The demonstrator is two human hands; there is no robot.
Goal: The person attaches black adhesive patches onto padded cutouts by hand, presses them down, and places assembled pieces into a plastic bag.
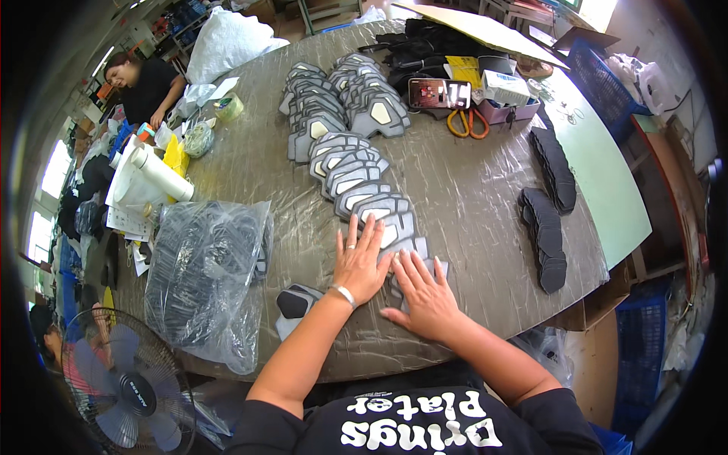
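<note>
A long overlapping row of flat grey pieces with pale centre patches [356,176] runs down the table toward me. My left hand [359,265] lies flat over the near end of the row, its fingers stretched and spread. Beside it, my right hand [425,294] is palm down with fingers extended, resting on the nearest grey pieces, which it partly hides. The two hands almost meet at the thumb and index finger. Left of my left forearm lies a grey piece with a black patch [294,305]. Two more rows of the grey pieces [375,106] lie farther up the table.
A clear plastic bag of dark pieces [208,277] sits at the left. Stacked black pieces [547,239] lie on the right. Orange-handled scissors [468,123], a phone [440,93] and a box [508,106] are at the back. A fan [136,390] stands lower left; another person [148,87] works far left.
</note>
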